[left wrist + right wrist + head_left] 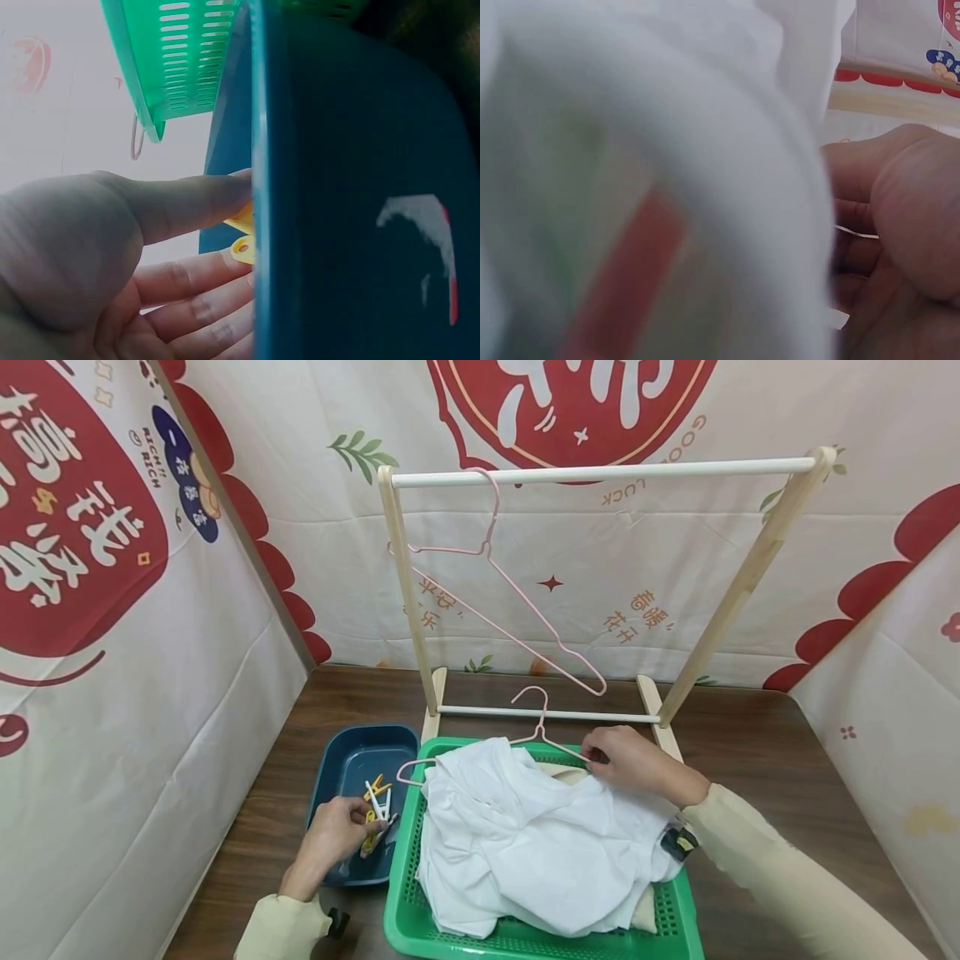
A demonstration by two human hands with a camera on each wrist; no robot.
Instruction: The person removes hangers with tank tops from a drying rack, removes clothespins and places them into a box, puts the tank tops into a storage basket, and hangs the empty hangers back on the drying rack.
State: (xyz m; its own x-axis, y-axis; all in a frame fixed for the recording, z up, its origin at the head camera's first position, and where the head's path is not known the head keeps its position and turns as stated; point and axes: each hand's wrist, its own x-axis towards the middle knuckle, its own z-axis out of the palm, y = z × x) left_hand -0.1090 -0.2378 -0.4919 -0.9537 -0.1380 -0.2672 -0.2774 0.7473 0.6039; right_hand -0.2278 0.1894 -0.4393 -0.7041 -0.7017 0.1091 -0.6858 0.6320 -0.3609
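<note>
My left hand reaches into a dark blue basin, thumb and fingers pinching a yellow clothespin. That clothespin is partly hidden behind the basin wall in the left wrist view. A white clothespin and another yellow one lie close by in the basin. My right hand grips the right arm of a pink clothes hanger beside the edge of a white shirt. The hanger passes into the shirt; its hook stands above the neckline and its left end shows beyond the cloth.
The shirt lies over beige cloth in a green perforated basket. Behind stands a wooden rack with a white rail, where a second pink hanger hangs at the left. Printed cloth walls surround the brown table.
</note>
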